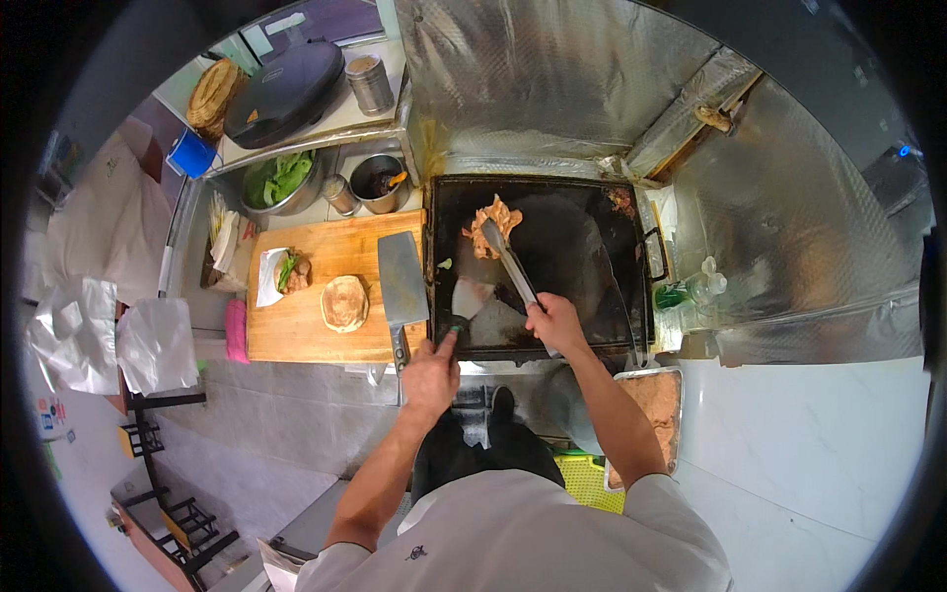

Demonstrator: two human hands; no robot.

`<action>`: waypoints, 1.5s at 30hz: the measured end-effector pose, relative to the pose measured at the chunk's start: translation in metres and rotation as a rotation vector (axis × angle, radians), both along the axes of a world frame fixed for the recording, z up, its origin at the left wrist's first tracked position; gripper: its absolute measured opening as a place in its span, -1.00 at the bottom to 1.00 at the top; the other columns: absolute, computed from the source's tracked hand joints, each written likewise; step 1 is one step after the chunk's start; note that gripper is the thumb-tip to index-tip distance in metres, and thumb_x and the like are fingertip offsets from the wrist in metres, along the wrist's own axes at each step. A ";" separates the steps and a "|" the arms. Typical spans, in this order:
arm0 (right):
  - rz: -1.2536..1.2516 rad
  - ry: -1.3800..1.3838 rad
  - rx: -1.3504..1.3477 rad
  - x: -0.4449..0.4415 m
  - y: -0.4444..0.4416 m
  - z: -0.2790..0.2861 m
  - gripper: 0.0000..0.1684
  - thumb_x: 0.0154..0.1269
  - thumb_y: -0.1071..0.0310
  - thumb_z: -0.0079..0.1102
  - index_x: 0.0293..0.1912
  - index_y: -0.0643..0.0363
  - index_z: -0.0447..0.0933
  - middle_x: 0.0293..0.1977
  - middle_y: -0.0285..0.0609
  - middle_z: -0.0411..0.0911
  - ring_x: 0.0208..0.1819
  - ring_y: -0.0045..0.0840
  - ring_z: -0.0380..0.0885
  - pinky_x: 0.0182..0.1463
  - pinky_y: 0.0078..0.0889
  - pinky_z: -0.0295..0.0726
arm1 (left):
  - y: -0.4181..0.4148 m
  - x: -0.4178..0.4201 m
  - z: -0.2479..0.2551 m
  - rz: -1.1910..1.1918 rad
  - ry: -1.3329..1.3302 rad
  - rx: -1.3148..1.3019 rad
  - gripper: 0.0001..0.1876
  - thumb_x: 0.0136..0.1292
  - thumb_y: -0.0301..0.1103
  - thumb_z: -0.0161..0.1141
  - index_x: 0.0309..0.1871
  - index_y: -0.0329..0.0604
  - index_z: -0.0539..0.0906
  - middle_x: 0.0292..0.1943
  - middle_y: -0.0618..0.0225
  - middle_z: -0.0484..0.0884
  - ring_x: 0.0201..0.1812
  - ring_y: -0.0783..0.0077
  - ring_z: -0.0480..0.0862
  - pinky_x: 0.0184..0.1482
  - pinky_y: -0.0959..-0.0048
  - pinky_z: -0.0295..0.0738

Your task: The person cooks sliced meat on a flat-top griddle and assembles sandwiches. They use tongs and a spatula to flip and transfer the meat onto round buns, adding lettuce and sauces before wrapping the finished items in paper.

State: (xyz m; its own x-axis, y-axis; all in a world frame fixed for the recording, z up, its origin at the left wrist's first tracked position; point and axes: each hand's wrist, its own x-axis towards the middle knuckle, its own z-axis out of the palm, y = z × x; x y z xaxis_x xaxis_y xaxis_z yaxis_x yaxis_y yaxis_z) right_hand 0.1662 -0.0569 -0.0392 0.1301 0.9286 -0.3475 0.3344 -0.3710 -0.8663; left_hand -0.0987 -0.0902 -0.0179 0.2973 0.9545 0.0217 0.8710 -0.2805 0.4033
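Observation:
My left hand [431, 376] grips the dark handle of a flat metal scraper [471, 297], whose blade lies over the front left of the black griddle [570, 296]. In my right hand [556, 322] is a pair of metal tongs [516, 272]; their tips touch a heap of sliced meat [501, 216] at the griddle's back left. On the wooden cutting board [296, 344] are a round flatbread [345, 303], a filled bread with greens [294, 272] in white paper, and a cleaver [403, 277] beside the griddle.
Behind the board stand a bowl of lettuce [285, 181], a shaker [339, 194] and a metal pot [379, 183]. A green-labelled bottle [688, 290] is right of the griddle. A tray of raw-looking meat [655, 399] sits below my right forearm. Foil-covered walls rise behind and to the right.

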 end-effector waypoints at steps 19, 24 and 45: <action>-0.174 -0.261 0.115 -0.015 -0.114 0.054 -0.76 0.37 0.28 0.15 -0.30 0.29 0.53 -0.61 -0.12 0.54 -0.56 -0.50 0.54 -0.44 -0.37 0.50 | 0.164 -0.201 -0.092 0.688 -1.072 -0.564 -0.58 0.27 -0.32 0.35 0.05 -0.44 0.51 -0.31 0.17 0.70 -0.41 0.43 0.69 -0.41 0.48 0.62; -0.208 -0.221 0.031 -0.030 -0.112 0.046 -0.75 0.38 0.27 0.15 -0.29 0.30 0.54 -0.58 -0.11 0.58 -0.53 -0.52 0.57 -0.42 -0.36 0.52 | 0.163 -0.209 -0.117 0.477 -0.901 -0.351 -0.61 0.29 -0.35 0.35 0.03 -0.45 0.51 -0.29 0.14 0.70 -0.39 0.41 0.70 -0.36 0.47 0.63; -0.219 -0.348 0.110 -0.049 -0.131 0.025 -0.75 0.33 0.25 0.16 -0.32 0.27 0.48 -0.48 0.22 0.51 -0.36 0.15 0.53 -0.41 -0.14 0.49 | 0.096 -0.124 -0.056 0.058 -0.295 0.022 -0.51 0.40 -0.16 0.16 0.26 -0.33 0.52 0.14 -0.21 0.57 0.17 -0.13 0.59 0.17 0.18 0.51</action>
